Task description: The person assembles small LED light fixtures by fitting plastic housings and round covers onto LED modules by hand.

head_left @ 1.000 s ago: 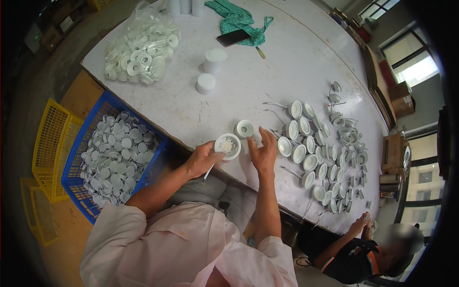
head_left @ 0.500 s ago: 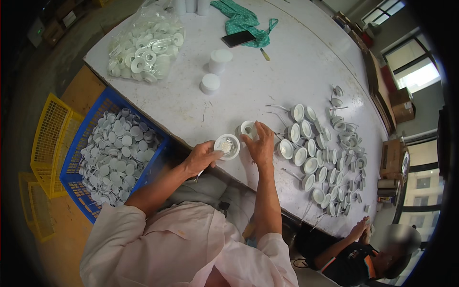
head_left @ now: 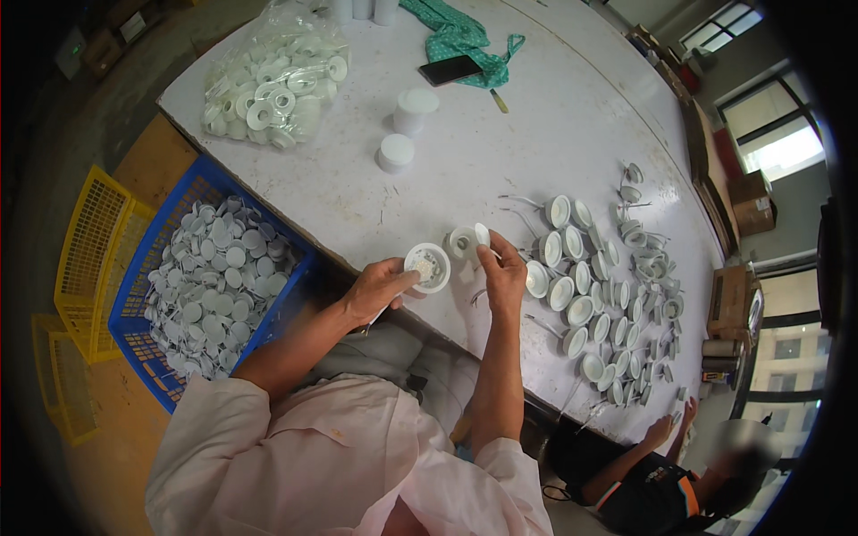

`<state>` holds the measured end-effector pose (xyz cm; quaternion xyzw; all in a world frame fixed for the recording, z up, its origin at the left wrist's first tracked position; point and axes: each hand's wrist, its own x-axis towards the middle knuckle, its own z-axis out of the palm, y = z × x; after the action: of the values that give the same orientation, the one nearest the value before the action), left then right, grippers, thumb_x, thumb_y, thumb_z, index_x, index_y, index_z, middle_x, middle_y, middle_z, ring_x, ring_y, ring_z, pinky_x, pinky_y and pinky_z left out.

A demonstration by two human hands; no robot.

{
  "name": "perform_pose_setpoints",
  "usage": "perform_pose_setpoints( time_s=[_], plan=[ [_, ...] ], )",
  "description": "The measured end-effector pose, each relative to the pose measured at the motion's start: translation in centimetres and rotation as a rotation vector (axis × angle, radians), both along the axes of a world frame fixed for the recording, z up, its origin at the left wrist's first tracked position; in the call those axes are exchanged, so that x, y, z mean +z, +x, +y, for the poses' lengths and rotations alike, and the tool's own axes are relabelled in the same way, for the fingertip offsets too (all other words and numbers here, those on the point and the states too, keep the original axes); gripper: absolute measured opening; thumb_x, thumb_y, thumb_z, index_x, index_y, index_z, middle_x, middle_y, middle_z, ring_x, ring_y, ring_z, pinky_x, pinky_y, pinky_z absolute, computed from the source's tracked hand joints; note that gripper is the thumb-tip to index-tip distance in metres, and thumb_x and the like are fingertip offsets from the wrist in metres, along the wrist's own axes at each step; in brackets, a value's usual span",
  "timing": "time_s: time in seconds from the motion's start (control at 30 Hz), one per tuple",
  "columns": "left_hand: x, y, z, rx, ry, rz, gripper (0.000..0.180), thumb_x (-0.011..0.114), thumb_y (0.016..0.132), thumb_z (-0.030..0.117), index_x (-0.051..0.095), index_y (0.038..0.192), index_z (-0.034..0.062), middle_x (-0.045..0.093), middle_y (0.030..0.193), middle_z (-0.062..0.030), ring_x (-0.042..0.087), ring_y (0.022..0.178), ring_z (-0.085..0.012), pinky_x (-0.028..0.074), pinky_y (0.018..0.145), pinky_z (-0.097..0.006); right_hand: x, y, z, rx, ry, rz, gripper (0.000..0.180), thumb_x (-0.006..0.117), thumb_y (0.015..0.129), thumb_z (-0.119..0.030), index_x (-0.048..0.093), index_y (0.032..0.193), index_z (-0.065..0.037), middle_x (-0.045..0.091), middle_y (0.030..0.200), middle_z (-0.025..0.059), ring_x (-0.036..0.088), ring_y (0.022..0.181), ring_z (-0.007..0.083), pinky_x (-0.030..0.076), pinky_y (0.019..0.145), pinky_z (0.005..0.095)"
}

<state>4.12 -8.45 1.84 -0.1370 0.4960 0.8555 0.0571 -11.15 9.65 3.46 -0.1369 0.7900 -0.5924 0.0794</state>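
Note:
My left hand [head_left: 379, 291] grips a round white lamp housing [head_left: 441, 282] by its rim, thumb over the edge. The open face is tilted up and shows a pale inner board with small details. Close by on the right, my right hand [head_left: 506, 272] pinches a small white disc [head_left: 482, 235], held on edge between thumb and fingertips. Just left of that disc, at the table's near side, is a white cup-shaped ring [head_left: 460, 241] with a hole in its middle. Two white round stacks [head_left: 396, 154] stand farther back.
Many white lamp cups with wires [head_left: 581, 309] spread over the right of the table [head_left: 340, 201]. A blue basket [head_left: 299, 272] of white discs sits left, beside yellow baskets [head_left: 79, 268]. Farther back are a bag of rings [head_left: 268, 94], phone [head_left: 450, 70] and green cloth [head_left: 456, 36]. A co-worker [head_left: 652, 487] works at right.
My right hand has come away from the cup-shaped ring, moving slightly right, and a white disc now shows upright in its fingers. My left hand keeps the lamp housing, shifted only slightly.

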Motion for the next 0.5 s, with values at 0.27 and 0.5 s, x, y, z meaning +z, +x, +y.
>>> perform_pose_setpoints(
  time_s=[0.27,0.5],
  plan=[
    [0.9,-1.1,0.5,-0.031,0.037,0.035,0.033,0.052,0.1,0.025,0.055,0.119,-0.0025,0.064,0.101,-0.0088,0.066,0.086,-0.0132,0.041,0.049,-0.018,3.1,3.6,0.3,0.209,-0.02,0.207,0.053,0.08,0.07,-0.006,0.061,0.119,-0.002,0.062,0.112,0.0096,0.062,0.102,0.0208,0.051,0.085,0.033],
    [0.2,-1.0,1.0,0.002,-0.028,0.024,0.035,0.061,0.091,0.033,0.062,0.105,0.001,0.064,0.087,-0.0047,0.061,0.079,-0.0093,0.032,0.048,-0.021,4.6,5.5,-0.7,0.346,0.273,0.42,0.07,0.087,0.061,-0.017,0.059,0.124,-0.005,0.055,0.127,0.0139,0.052,0.116,0.0304,0.046,0.095,0.039]
  ],
)
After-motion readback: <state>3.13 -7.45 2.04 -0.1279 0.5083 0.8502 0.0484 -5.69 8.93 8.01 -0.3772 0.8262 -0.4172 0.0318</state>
